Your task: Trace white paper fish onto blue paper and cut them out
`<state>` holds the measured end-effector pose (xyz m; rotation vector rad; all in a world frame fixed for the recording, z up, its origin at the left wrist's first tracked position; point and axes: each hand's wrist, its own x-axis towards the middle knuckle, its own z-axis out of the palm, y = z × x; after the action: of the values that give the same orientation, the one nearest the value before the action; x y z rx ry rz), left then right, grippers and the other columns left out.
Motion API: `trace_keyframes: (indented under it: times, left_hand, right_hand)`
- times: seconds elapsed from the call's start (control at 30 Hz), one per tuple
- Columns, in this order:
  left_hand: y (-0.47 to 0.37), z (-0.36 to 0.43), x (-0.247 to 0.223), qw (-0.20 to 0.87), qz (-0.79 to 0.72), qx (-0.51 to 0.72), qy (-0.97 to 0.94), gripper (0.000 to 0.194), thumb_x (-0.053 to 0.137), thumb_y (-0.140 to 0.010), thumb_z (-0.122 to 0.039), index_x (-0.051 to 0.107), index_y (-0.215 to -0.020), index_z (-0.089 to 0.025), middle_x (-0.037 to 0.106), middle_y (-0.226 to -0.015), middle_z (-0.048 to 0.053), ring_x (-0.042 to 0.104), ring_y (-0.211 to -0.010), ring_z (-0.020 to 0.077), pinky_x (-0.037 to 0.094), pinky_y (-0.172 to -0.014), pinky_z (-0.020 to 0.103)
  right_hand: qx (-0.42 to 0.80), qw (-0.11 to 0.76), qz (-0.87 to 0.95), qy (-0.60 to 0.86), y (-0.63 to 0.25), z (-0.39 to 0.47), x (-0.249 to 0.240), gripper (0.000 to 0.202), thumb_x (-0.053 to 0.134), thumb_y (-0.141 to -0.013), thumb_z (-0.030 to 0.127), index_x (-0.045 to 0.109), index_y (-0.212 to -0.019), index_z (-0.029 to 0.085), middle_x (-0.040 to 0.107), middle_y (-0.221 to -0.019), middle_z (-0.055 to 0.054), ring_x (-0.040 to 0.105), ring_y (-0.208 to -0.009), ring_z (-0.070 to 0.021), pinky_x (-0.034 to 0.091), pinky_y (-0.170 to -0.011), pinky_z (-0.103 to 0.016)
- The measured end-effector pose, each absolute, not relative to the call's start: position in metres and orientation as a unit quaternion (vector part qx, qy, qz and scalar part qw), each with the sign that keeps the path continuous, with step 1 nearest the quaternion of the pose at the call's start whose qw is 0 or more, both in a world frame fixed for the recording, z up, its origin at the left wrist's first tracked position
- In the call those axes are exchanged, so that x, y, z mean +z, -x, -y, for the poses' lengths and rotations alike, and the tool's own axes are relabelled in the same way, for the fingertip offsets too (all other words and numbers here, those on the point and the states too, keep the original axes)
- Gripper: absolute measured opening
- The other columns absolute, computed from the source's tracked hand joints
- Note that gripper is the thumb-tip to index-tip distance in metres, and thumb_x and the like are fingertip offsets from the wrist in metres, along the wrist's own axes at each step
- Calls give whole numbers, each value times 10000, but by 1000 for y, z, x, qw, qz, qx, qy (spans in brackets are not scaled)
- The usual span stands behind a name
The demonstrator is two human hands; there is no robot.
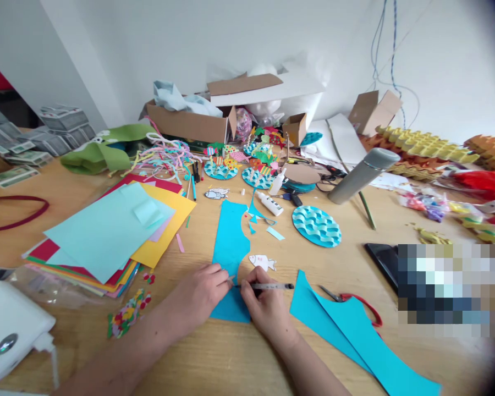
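Note:
A blue paper piece (232,236) with curved cut-outs on its right edge lies in front of me. My left hand (207,289) rests on its lower left part, the fingertips closed on a small pale piece that I cannot make out well. My right hand (266,302) grips a dark-tipped pen (272,286), its point close to the left fingertips over the blue paper. Just beyond the right hand lies a white paper fish (262,262). A second outlined fish (216,193) lies farther back.
Colored paper sheets (107,225) are stacked at left. Blue cut paper (350,335) and red-handled scissors (365,302) lie at right, near a wavy-patterned disc (317,226). Farther back are glue bottles (270,203), a grey flask (363,175) and a cardboard box (190,124).

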<state>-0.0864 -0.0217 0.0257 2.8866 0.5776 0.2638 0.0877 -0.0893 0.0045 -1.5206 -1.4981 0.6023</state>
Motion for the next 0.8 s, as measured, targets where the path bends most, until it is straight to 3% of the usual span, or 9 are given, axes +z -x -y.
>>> trace_keyframes:
  times: [0.8]
  left_hand:
    - [86, 22, 29, 117, -199, 82, -970, 196, 481, -939, -114, 625, -1061, -167, 627, -957, 41, 537, -921, 204, 490, -805, 333]
  right_hand:
    - [249, 456, 594, 614, -87, 89, 6, 209, 475, -856, 214, 391, -665, 230, 439, -556, 46, 423, -496, -112, 306, -460, -224]
